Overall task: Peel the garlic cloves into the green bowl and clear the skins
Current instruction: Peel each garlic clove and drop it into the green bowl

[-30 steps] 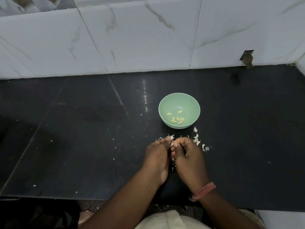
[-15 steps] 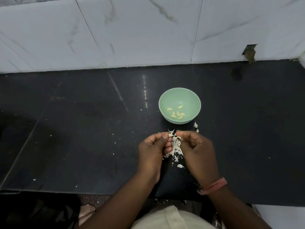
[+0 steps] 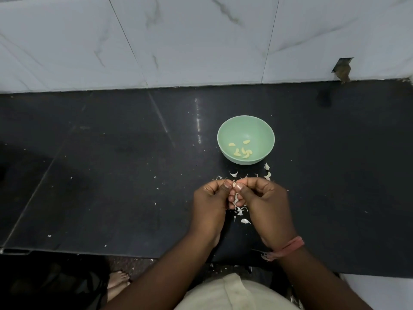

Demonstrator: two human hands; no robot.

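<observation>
Hands meet at counter centre, thumbs tip to tip. Left hand (image 3: 211, 201) and right hand (image 3: 264, 201) both have fingers curled, pinching a small garlic clove (image 3: 235, 198) with pale skin between them. Green bowl (image 3: 245, 128) sits near, at 12 o'clock from the hands, holding peeled cloves (image 3: 242, 149). Loose skins (image 3: 242, 211) lie on the black counter (image 3: 111, 175) just under the hands and toward the bowl. Red band (image 3: 290, 245) on right wrist.

Since half a second ago, left hand (image 3: 211, 203) and right hand (image 3: 266, 203) have closed together, thumbs touching. The exposed clump of garlic skins (image 3: 235, 199) between them is now mostly hidden.
</observation>
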